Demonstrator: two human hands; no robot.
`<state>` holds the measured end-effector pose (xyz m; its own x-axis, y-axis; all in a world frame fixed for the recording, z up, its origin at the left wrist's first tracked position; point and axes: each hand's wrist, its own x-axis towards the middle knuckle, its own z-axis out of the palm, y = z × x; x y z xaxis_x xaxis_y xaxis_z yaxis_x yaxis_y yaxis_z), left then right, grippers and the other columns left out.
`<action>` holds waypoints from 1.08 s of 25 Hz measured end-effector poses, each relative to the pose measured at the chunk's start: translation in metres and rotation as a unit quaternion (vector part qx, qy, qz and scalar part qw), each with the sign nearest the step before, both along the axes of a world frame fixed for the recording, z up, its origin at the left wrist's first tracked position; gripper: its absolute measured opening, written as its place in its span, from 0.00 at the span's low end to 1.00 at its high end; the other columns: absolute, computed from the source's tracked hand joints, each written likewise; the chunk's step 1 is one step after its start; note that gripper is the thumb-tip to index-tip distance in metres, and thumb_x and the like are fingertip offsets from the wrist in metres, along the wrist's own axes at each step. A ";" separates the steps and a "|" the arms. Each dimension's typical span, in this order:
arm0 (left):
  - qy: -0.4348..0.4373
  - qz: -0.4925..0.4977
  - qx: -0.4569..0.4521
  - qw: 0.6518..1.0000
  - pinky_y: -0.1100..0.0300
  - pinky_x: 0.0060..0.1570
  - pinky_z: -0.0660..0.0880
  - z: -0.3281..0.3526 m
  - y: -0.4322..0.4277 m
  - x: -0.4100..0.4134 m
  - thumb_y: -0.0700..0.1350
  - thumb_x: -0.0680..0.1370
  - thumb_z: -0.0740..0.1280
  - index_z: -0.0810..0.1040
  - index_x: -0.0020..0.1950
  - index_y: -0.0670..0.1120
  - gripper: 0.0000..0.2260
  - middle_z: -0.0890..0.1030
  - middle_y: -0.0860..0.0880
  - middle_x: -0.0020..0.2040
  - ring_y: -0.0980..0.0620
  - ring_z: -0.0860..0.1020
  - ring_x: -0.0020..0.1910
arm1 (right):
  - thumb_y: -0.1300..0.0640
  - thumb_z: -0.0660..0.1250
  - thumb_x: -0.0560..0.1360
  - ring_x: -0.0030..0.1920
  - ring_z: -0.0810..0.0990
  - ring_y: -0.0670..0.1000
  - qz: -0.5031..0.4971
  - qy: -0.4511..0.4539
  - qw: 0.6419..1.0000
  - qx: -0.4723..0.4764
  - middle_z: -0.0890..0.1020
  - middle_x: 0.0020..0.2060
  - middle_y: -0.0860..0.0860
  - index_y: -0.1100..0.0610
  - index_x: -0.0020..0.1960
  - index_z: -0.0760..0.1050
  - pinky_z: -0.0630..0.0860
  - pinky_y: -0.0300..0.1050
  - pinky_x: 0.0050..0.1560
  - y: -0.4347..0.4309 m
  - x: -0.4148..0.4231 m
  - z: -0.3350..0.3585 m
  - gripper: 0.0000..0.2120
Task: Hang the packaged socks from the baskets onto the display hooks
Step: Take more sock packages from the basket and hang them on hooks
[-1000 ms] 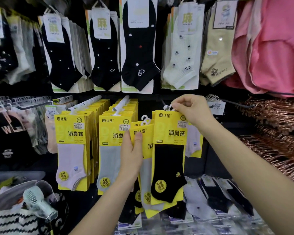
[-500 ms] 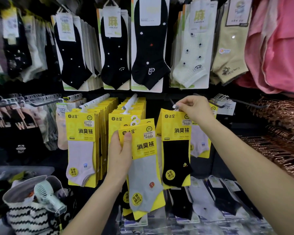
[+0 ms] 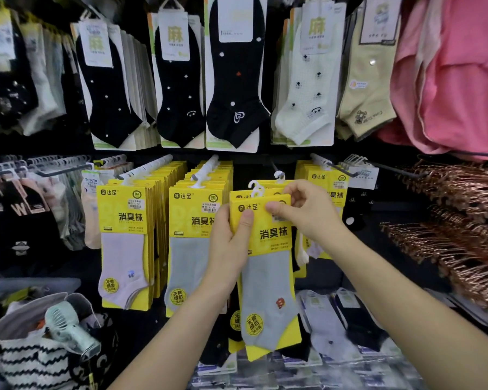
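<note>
Both hands are on one pack of grey socks point(image 3: 268, 277): the left hand point(image 3: 231, 249) grips its left edge, thumb pressed flat on the yellow card, with more packs point(image 3: 235, 322) bunched behind it in the same grasp, while the right hand point(image 3: 307, 212) pinches the card's top right corner between thumb and fingers. The pack is held upright in front of the display, its white plastic hanger point(image 3: 257, 188) just below a thin dark hook point(image 3: 273, 166) and not on it. Full rows of yellow packs hang to the left point(image 3: 127, 243) and in the middle point(image 3: 192, 243), and another row point(image 3: 326, 190) sits partly hidden behind the right hand. Loose packs point(image 3: 335, 319) lie in a bin below; a striped bag point(image 3: 34, 358) holding a small fan point(image 3: 68, 330) stands at lower left, and copper hangers point(image 3: 462, 220) fill the right. Half a second ago the right hand was up at the hook with a black pair, and the grey pack sat lower and further left.
</note>
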<state>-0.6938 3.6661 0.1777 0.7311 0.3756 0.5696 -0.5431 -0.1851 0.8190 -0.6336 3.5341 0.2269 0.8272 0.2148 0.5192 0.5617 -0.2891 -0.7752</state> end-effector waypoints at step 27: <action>0.033 0.061 -0.019 0.997 0.65 0.43 0.78 -0.006 0.034 -0.011 0.42 0.80 0.60 0.74 0.55 0.47 0.06 0.80 0.50 0.51 0.58 0.79 0.48 | 0.50 0.70 0.73 0.44 0.73 0.48 -0.176 0.030 0.984 -0.009 0.73 0.41 0.45 0.55 0.57 0.71 0.68 0.42 0.41 -0.005 0.055 -0.002 0.17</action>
<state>-0.7047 3.7004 0.1721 0.7144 0.4850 0.5044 -0.4622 -0.2142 0.8605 -0.5784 3.5292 0.2247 0.8806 -0.0820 0.4667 0.3781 -0.4720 -0.7964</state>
